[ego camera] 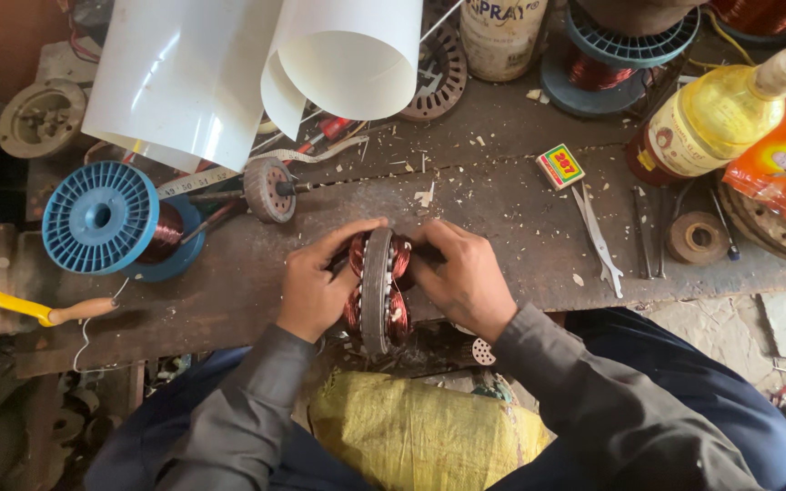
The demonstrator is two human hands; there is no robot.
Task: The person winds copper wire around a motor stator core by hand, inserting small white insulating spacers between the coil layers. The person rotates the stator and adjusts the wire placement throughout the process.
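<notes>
The left hand (313, 289) and right hand (464, 277) are both closed around a motor stator (377, 289) wound with copper wire, gripping it from either side (it stands on edge) at the near edge of the dark wooden desk (502, 209). A blue wire spool (102, 218) lies to the left, a matchbox (560, 166) and metal tweezers (599, 238) to the right, rolled white sheets (256, 73) beyond.

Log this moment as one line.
left hand: grips wound stator | right hand: grips stator's other side | stator: on edge at workbench front
</notes>
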